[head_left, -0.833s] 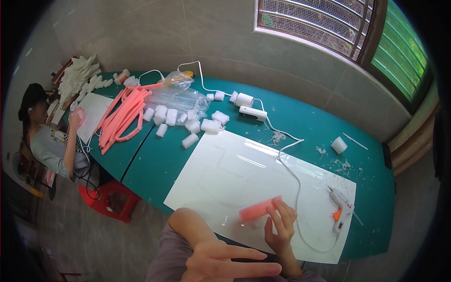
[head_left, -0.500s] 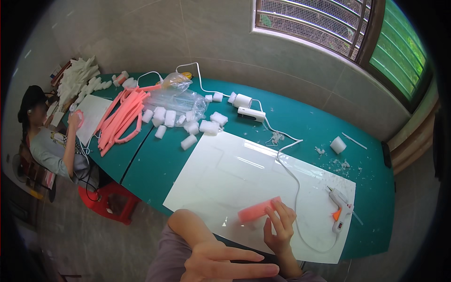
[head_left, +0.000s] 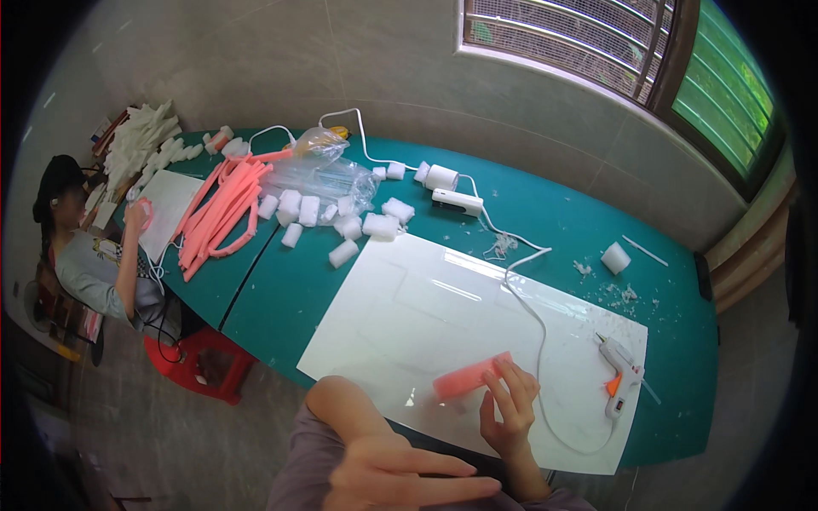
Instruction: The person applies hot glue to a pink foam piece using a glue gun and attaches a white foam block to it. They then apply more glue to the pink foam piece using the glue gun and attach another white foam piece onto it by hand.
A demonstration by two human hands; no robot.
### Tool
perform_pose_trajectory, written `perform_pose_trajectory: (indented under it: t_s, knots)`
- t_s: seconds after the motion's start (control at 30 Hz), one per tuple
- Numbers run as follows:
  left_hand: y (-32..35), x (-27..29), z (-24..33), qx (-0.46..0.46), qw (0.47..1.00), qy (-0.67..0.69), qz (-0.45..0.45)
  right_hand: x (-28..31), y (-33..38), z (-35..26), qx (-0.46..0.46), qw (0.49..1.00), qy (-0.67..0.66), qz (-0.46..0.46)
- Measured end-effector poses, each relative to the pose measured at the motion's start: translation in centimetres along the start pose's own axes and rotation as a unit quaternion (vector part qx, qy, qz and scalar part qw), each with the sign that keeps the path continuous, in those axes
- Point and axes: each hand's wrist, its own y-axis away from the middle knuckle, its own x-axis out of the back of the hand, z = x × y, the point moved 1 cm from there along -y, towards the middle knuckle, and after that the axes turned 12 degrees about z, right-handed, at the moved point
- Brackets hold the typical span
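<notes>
Hardly anything moved since earlier: my right hand (head_left: 509, 407) still pinches the pink foam piece (head_left: 471, 376) in closed fingers over the white board (head_left: 443, 298) on the tabletop (head_left: 554, 213). My left hand (head_left: 400, 473) hovers low, fingers spread, holding nothing. Best keep the foam level, glue gun (head_left: 620, 375) near.

Only one package: clear plastic bag (head_left: 319, 170), crumpled, at table's (head_left: 545, 213) far left-centre. Lies just beside pink strips (head_left: 226, 213) and white foam pieces (head_left: 341, 223). No labels, signs, screens.
</notes>
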Motion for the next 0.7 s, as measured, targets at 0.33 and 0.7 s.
perform_pose_trajectory:
  t_s: [0.33, 0.7]
  knots:
    - [-2.0, 6.1, 0.7, -0.026, 0.709, -0.701, 0.074, -0.7, -0.4, 0.6, 0.009, 1.0, -0.029, -0.002]
    - [11.2, 5.0, -0.7, 0.314, 0.523, -0.783, 0.124, 0.4, 0.1, 1.3, -0.015, 0.999, -0.038, -0.033]
